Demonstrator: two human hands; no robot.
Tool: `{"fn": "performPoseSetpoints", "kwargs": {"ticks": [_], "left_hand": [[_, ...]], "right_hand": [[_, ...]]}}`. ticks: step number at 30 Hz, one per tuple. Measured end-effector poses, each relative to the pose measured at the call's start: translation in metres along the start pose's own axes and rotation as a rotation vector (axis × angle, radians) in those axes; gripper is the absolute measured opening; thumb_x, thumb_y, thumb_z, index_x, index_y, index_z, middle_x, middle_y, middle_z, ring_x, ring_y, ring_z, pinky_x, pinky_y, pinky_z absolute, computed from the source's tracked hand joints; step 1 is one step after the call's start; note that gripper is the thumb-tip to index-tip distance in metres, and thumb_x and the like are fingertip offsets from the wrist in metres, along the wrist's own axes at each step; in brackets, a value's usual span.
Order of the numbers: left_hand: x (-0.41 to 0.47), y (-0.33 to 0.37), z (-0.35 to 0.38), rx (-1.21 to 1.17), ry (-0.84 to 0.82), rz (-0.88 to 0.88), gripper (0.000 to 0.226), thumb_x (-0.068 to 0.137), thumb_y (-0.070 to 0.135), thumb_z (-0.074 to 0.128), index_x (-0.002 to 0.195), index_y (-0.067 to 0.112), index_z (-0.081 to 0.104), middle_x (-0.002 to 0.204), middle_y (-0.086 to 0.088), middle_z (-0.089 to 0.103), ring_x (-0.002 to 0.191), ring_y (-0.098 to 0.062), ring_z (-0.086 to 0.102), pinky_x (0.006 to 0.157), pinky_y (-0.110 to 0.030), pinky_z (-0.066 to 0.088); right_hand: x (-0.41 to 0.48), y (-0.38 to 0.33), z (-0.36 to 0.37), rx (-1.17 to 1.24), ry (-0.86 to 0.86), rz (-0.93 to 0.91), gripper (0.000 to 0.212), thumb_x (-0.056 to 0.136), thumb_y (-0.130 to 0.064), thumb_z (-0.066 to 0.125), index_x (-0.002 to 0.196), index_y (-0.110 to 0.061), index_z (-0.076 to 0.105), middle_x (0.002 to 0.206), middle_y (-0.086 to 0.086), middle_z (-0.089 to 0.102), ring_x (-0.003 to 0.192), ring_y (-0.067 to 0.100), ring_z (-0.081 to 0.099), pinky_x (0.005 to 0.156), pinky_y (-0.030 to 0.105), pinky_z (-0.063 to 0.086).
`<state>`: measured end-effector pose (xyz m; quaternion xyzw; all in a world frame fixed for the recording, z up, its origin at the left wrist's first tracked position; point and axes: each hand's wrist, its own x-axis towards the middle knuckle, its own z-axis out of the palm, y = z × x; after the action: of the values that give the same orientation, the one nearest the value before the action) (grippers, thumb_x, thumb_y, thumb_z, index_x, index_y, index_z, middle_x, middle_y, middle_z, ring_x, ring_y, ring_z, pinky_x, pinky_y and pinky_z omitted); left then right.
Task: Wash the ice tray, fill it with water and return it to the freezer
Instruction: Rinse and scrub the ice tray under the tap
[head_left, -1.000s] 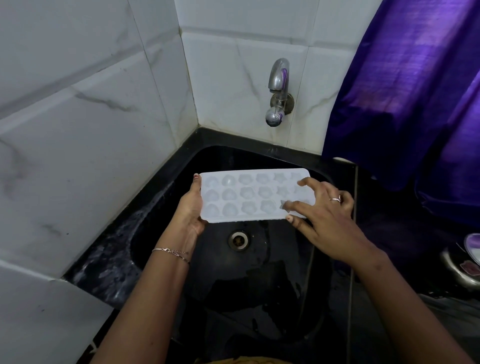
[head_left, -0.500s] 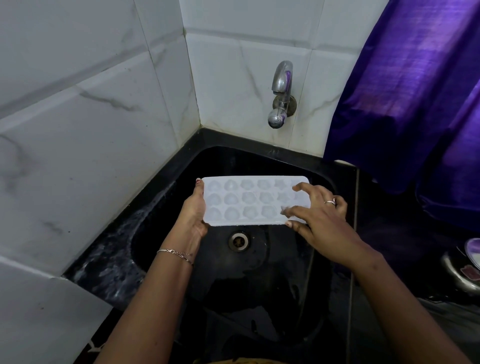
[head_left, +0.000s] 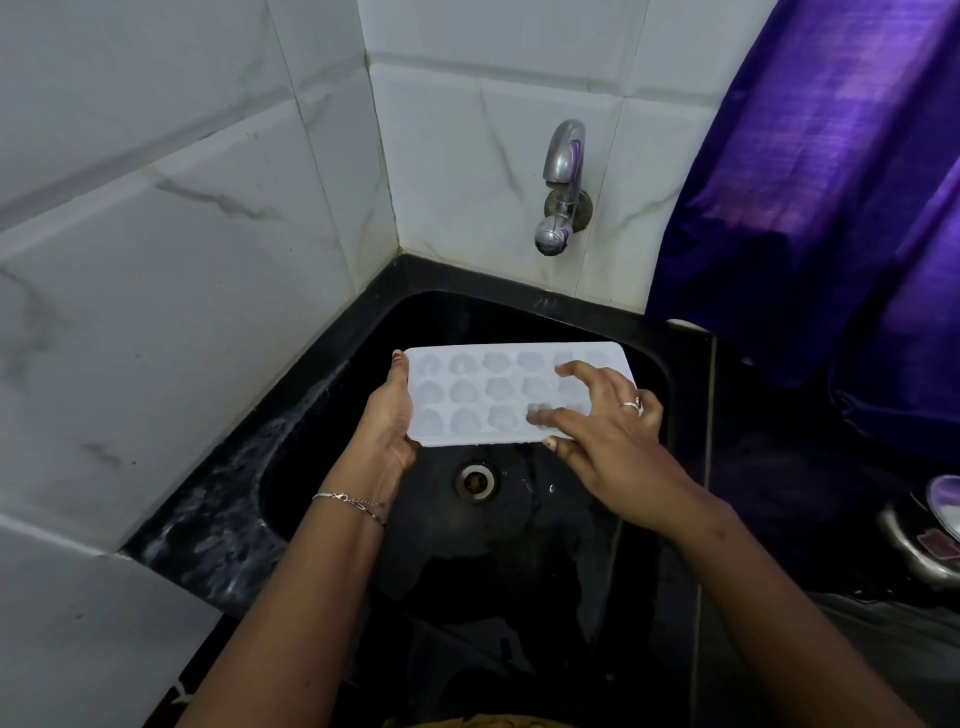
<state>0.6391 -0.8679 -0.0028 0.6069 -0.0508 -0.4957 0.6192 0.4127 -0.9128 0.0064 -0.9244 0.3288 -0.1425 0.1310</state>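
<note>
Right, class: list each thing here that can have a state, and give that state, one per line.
Tap: off, no water running.
Ice tray: held over the sink, cavities up.
Drain: unplugged.
Left hand: grips the tray's left end.
Right hand: fingers spread on the tray's right part.

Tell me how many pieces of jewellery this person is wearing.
2: a bracelet on the wrist of the left hand, which holds the ice tray, and a ring on a finger of the right hand. More could be hidden.
</note>
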Motion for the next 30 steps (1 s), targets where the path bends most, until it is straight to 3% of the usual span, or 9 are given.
{"fn": "performPoseSetpoints", "kwargs": {"ticks": [5,8,11,17,20,24,28,30], "left_hand": [[0.001,0.003,0.002,0.012,-0.014,-0.001,0.048,0.101,0.051,0.035,0.095,0.015,0.066,0.084,-0.006,0.073,0.077,-0.026,0.070,0.063,-0.039,0.055],[0.003,0.005,0.002,0.018,-0.017,-0.004,0.048,0.101,0.051,0.035,0.095,0.014,0.066,0.088,-0.007,0.073,0.080,-0.027,0.069,0.067,-0.041,0.055],[0.005,0.008,0.002,0.030,-0.030,-0.008,0.049,0.101,0.051,0.034,0.097,0.014,0.066,0.089,-0.008,0.072,0.081,-0.028,0.069,0.067,-0.041,0.055],[0.004,0.008,0.007,0.035,-0.045,0.015,0.048,0.100,0.052,0.036,0.094,0.014,0.066,0.081,-0.006,0.074,0.076,-0.026,0.070,0.062,-0.039,0.055],[0.005,0.007,0.007,0.032,-0.049,0.013,0.048,0.100,0.052,0.036,0.095,0.015,0.066,0.077,-0.004,0.075,0.074,-0.025,0.071,0.061,-0.039,0.055],[0.005,0.005,0.006,0.036,-0.056,0.007,0.050,0.101,0.051,0.033,0.097,0.015,0.066,0.078,-0.004,0.075,0.076,-0.026,0.071,0.062,-0.038,0.056],[0.005,0.006,0.006,0.060,-0.064,0.021,0.049,0.101,0.051,0.032,0.097,0.016,0.066,0.083,-0.005,0.075,0.074,-0.024,0.072,0.059,-0.036,0.056],[0.004,0.005,0.005,0.067,-0.065,0.028,0.049,0.101,0.051,0.033,0.097,0.016,0.066,0.083,-0.005,0.075,0.074,-0.024,0.072,0.061,-0.037,0.056]], "right_hand": [[0.003,0.004,-0.005,-0.053,0.020,0.016,0.018,0.094,-0.042,0.055,0.109,-0.041,0.063,0.140,-0.006,0.029,0.134,0.016,0.018,0.102,0.039,0.004],[0.005,0.004,-0.008,-0.139,0.039,0.010,0.030,0.091,-0.051,0.042,0.109,-0.039,0.063,0.140,-0.005,0.028,0.133,0.018,0.020,0.104,0.045,0.008],[0.006,0.000,-0.008,-0.118,0.006,0.010,0.042,0.089,-0.055,0.032,0.114,-0.040,0.062,0.146,-0.006,0.023,0.135,0.017,0.016,0.103,0.042,0.006],[0.006,0.002,-0.011,0.019,-0.024,0.011,0.023,0.094,-0.044,0.054,0.115,-0.044,0.062,0.146,-0.009,0.023,0.138,0.015,0.012,0.101,0.038,0.001],[0.006,0.006,-0.013,0.011,-0.008,0.020,0.019,0.092,-0.049,0.053,0.107,-0.045,0.063,0.140,-0.010,0.026,0.136,0.015,0.013,0.103,0.040,0.001],[0.006,0.011,-0.017,-0.046,0.020,0.031,0.040,0.085,-0.066,0.034,0.103,-0.045,0.063,0.136,-0.011,0.025,0.134,0.015,0.015,0.106,0.046,0.003],[0.008,0.012,-0.018,-0.123,0.003,-0.004,0.045,0.085,-0.067,0.030,0.107,-0.045,0.061,0.139,-0.009,0.023,0.135,0.017,0.014,0.108,0.049,0.002],[0.007,0.011,-0.017,-0.070,-0.010,-0.010,0.044,0.085,-0.067,0.032,0.111,-0.047,0.061,0.142,-0.011,0.022,0.136,0.015,0.012,0.107,0.045,-0.001]]}}
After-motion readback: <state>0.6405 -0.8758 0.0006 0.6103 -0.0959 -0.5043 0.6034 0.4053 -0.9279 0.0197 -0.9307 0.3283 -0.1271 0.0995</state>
